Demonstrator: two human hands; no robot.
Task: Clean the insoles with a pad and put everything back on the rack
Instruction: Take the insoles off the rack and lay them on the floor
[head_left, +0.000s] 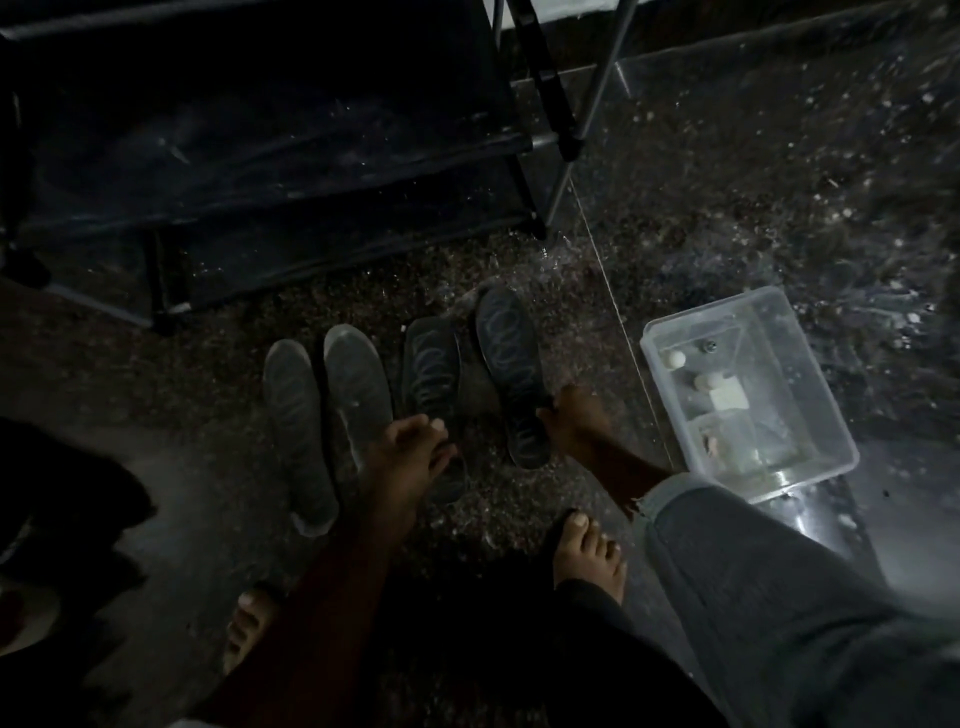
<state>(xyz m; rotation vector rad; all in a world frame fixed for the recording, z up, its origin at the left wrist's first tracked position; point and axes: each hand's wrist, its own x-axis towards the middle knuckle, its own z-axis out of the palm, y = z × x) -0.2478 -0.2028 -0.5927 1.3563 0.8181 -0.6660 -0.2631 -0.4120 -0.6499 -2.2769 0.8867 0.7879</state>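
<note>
Four insoles lie side by side on the speckled floor: two grey insoles (296, 421) (358, 379) on the left and two dark insoles (431, 364) (511, 358) on the right. My left hand (410, 457) is closed over the heel end of the left dark insole. My right hand (576, 415) grips the right edge of the right dark insole near its heel. The black shoe rack (260, 156) stands just behind the insoles, and its shelves look bare in the dim light. No pad is in either hand.
A clear plastic bin (670, 332) holding small white pieces and other bits sits on the floor to the right. My bare feet (587, 556) (249, 623) stand near the front. Dark shapes (67, 519) lie at the left edge. A metal stand leg (576, 150) rises beside the rack.
</note>
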